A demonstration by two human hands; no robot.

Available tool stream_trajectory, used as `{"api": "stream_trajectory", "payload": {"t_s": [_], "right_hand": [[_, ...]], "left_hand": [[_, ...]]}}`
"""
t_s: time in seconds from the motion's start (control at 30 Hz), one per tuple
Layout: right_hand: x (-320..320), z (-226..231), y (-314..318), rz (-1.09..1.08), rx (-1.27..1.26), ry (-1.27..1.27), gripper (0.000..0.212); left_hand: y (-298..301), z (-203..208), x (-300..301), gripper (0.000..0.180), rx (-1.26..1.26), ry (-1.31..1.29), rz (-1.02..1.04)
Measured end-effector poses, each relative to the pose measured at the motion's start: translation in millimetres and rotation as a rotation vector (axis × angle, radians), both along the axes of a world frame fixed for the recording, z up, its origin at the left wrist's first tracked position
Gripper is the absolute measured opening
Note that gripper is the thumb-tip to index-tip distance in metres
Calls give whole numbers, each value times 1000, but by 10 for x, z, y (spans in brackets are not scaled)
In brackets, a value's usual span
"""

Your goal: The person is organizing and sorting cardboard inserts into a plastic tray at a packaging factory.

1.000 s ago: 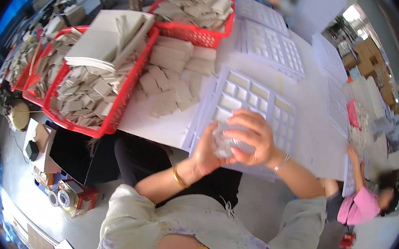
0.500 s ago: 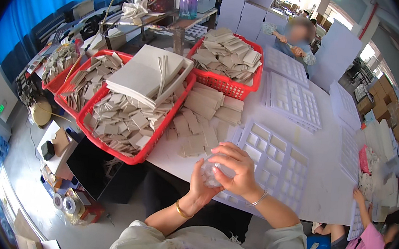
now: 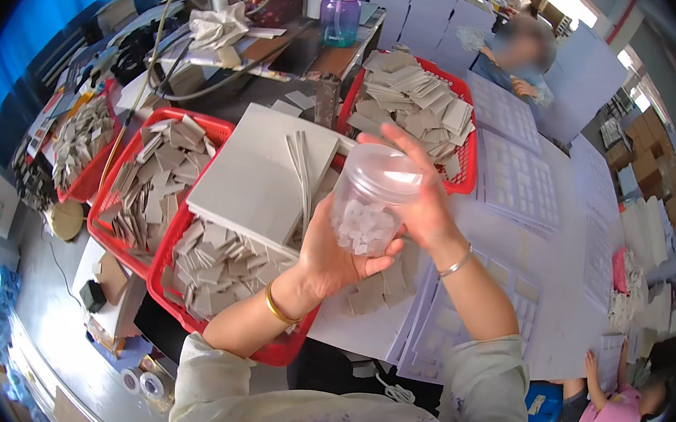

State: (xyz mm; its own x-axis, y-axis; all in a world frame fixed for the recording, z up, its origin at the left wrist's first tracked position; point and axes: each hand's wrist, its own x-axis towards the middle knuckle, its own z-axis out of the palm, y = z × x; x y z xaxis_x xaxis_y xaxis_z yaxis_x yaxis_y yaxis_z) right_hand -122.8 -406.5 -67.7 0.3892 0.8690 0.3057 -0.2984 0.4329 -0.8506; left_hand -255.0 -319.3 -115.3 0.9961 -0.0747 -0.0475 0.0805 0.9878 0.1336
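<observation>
A clear plastic jar with a translucent round lid is raised above the table, tilted. Small whitish chunks fill its lower part; their kind I cannot make out. My left hand cups the jar from below and the left, its fingertips showing under the base. Against the jar's right side lies my right hand, its fingers reaching behind the lid and partly hidden by it. Behind the jar, a stack of grey boards with thin strips on top rests over a red basket of cut grey card pieces.
More card pieces fill another red basket at the back and one at the left. White compartment trays lie on the table. A water bottle stands on a shelf. One person sits across, another at the right.
Both hands have lifted the jar up and away from me, from the table's near edge. My right hand has shifted from over the jar's top to its right side. The view has shifted too.
</observation>
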Motion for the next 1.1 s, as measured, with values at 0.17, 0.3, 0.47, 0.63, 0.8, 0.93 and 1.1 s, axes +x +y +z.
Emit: {"api": "stream_trajectory", "payload": {"t_s": [0.17, 0.3, 0.47, 0.63, 0.8, 0.93, 1.1], "right_hand": [[204, 180, 320, -35, 21, -173, 79], [301, 333, 406, -173, -39, -176, 64], [244, 479, 531, -298, -267, -95, 55], [335, 500, 510, -374, -374, -104, 60], [381, 188, 535, -450, -293, -257, 89], [555, 180, 494, -355, -443, -355, 84], [1170, 319, 888, -317, -397, -104, 76]], "left_hand": [[246, 367, 185, 68, -83, 136, 37], [388, 538, 373, 62, -57, 123, -26], [405, 680, 479, 55, -5, 317, 166], [451, 580, 677, 56, 24, 250, 108], [679, 546, 854, 56, 129, 157, 193], [845, 440, 899, 65, 177, 81, 72], [992, 472, 747, 71, 366, 313, 151]]}}
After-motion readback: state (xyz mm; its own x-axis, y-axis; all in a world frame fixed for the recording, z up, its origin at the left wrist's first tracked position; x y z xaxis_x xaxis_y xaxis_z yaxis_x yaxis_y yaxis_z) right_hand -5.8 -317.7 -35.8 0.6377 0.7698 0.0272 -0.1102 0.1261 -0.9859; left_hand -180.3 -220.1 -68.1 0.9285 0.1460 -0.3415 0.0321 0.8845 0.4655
